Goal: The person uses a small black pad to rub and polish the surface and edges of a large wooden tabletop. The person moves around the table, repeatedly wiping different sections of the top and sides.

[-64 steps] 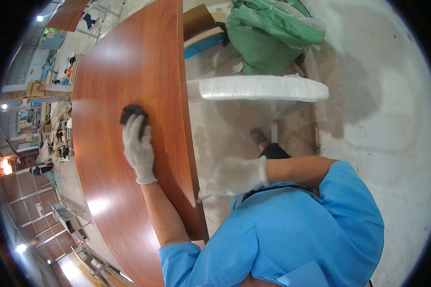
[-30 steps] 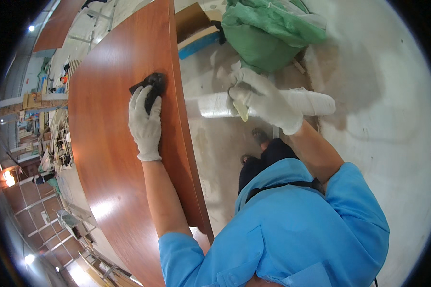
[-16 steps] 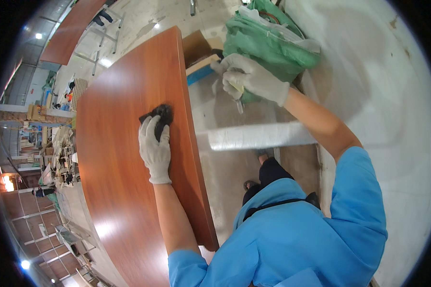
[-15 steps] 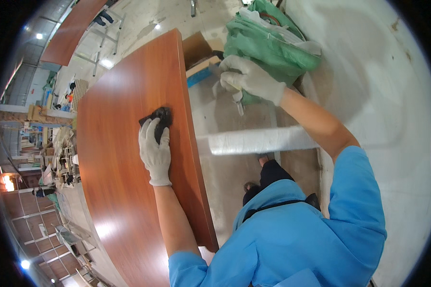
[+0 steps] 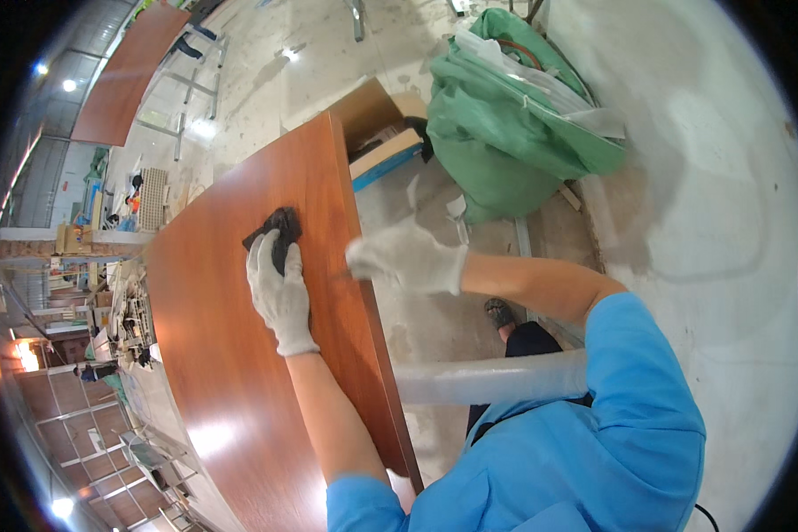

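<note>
My left hand (image 5: pixel 279 301), in a whitish work glove, is closed on a crumpled black cloth (image 5: pixel 285 232) and presses it against the reddish-brown wooden tabletop (image 5: pixel 230 346). The cloth lies toward the far part of the board, a short way in from its right edge. My right hand (image 5: pixel 408 257), gloved the same way, is beside that edge with its fingertips close to the wood. Motion smears its fingers, so whether it holds anything does not show.
A large green sack (image 5: pixel 514 124) with white plastic sheeting stands at the far right, next to an open cardboard box (image 5: pixel 372 115). A whitish wrapped bar (image 5: pixel 496 379) runs rightward from the board. Another brown board (image 5: pixel 129 75) and metal frames stand far left.
My right hand has come from beside the sack down and left to the board's edge. My left hand stays on the cloth, shifted slightly left. The whole view has shifted.
</note>
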Demonstrator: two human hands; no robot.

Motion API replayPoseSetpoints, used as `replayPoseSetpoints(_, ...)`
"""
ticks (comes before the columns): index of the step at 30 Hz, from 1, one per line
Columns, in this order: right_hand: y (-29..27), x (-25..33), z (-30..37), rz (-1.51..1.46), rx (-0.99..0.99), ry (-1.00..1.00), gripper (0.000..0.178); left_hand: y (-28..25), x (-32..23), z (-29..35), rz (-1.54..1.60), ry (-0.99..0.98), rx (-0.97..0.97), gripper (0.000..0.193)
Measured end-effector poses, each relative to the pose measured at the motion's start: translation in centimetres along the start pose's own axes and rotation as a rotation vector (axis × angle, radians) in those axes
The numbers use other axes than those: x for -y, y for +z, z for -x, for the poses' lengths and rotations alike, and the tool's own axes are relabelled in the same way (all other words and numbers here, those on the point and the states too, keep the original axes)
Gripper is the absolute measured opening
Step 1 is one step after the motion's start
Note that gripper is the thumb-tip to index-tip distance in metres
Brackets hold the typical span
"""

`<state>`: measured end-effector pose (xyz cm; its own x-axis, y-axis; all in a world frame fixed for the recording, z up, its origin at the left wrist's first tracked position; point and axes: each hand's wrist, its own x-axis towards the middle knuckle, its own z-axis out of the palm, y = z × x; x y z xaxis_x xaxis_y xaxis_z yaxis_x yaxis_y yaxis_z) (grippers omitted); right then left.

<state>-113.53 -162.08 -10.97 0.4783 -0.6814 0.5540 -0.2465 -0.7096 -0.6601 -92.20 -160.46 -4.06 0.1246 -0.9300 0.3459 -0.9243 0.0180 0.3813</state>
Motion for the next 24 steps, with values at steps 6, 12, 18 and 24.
replayPoseSetpoints(6, -3.2, -8.4, -8.3, 0.005, -0.499, 0.423, 0.023, -0.6, -0.4, 0.4, 0.006, -0.06, 0.039, 0.038)
replayPoseSetpoints(12, -0.6, -0.5, 1.4, -0.111, 0.076, -0.131, 0.019, -0.7, -0.9, 0.4, 0.012, -0.098, 0.052, 0.039)
replayPoseSetpoints(18, 1.1, -5.5, -3.7, -0.183, -0.302, 0.136, 0.018, -0.7, -0.8, 0.4, 0.008, -0.108, 0.057, 0.039)
replayPoseSetpoints(24, -3.1, -11.8, -11.2, -0.224, -0.693, 0.442, 0.018, -0.9, -1.1, 0.5, 0.013, -0.097, 0.046, 0.04)
